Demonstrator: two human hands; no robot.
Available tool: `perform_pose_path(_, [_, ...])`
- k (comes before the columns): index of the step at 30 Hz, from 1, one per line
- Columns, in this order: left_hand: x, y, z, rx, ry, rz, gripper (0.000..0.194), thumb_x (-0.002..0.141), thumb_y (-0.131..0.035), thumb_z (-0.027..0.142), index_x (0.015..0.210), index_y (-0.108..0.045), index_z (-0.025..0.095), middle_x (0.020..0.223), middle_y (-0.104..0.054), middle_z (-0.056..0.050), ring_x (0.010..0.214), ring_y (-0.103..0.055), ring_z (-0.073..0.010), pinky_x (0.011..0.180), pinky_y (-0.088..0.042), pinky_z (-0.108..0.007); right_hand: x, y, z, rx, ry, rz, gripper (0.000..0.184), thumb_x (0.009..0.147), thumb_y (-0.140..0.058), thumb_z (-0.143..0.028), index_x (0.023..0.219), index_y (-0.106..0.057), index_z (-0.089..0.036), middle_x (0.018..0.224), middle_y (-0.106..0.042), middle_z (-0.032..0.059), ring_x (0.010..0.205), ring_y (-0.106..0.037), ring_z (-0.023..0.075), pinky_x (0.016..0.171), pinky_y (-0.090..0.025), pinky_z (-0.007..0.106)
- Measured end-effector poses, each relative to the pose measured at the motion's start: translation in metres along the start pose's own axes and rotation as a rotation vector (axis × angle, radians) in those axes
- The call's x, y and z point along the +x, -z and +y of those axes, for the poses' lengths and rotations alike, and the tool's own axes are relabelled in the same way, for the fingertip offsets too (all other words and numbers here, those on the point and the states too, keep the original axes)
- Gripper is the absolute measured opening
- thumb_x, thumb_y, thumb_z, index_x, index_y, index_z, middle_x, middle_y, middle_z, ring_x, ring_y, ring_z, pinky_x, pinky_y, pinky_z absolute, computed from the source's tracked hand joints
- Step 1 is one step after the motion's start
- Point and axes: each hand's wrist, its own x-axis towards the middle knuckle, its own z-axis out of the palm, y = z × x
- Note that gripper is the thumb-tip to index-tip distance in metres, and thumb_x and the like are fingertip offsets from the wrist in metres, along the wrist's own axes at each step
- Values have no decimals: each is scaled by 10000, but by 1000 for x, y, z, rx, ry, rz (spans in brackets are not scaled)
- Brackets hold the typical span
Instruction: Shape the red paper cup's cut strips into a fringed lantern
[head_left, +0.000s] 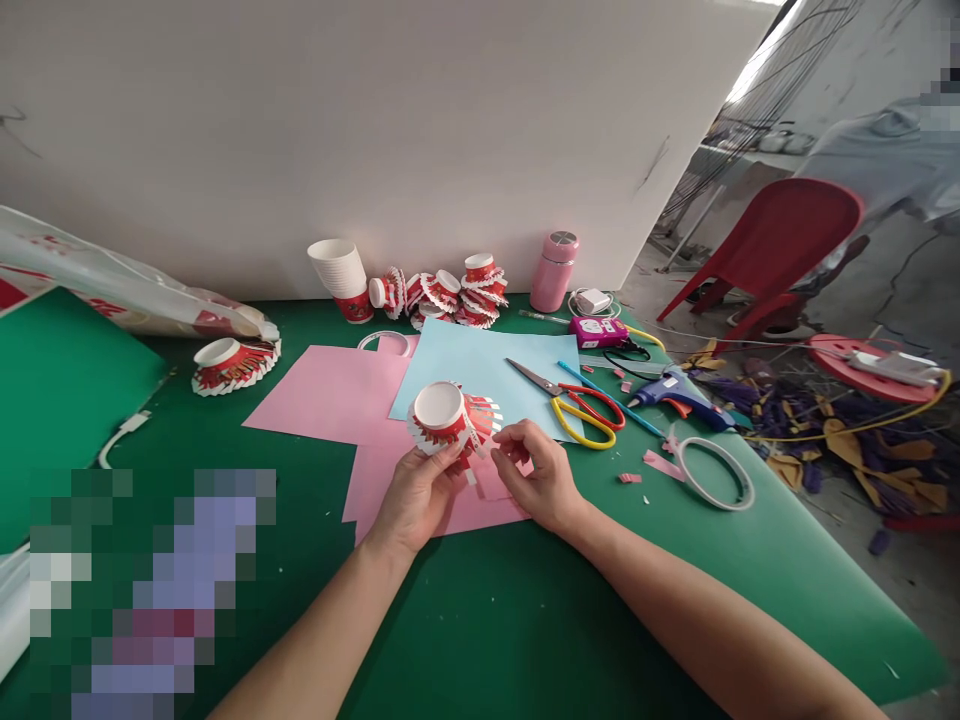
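A red and white paper cup (439,405), its wall cut into strips that are folded outward, is held bottom up above the paper sheets. My left hand (420,490) grips it from below and the left, thumb on the near side. At its right side my right hand (540,475) has curled fingers, thumb and fingertips pinching at one of the strips. Under both hands lie pink paper (364,485) and a light blue sheet (487,350). Scissors (581,400) with red and yellow handles lie just right of the cup.
Against the wall stand stacked paper cups (337,275), several cut cups (480,290) and a pink bottle (555,270). Another cut cup (232,362) sits at left. A blue glue gun (686,395), a pencil (607,395) and a white headband (716,472) lie right. Beyond is a red chair (780,240).
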Motion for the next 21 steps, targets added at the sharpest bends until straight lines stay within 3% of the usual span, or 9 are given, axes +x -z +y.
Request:
perform_pose_path(6, [2, 2, 3, -51, 18, 20, 189, 574, -791, 177, 741, -708, 148, 732, -688, -20, 654, -587, -107, 646, -463, -228, 3, 0, 11, -286, 349, -75, 271, 783, -455, -55, 1001, -537, -193, 886, -602, 74, 792, -558, 179, 657, -496, 301])
perform_pose_path(12, [0, 1, 5, -57, 44, -7, 188, 597, -780, 172, 768, -704, 149, 768, -685, -18, 659, -575, -95, 658, -457, -223, 4, 4, 14, -415, 408, -108, 231, 849, -482, -133, 1039, -587, -214, 883, -594, 70, 741, -515, 170, 652, -477, 298])
perform_pose_path(21, [-2, 3, -1, -13, 56, -141, 168, 667, -732, 183, 834, -718, 177, 841, -700, -27, 749, -593, -136, 711, -454, -266, 5, 7, 9, -175, 410, -57, 184, 863, -514, -164, 978, -641, -231, 792, -641, 51, 678, -555, 154, 621, -488, 293])
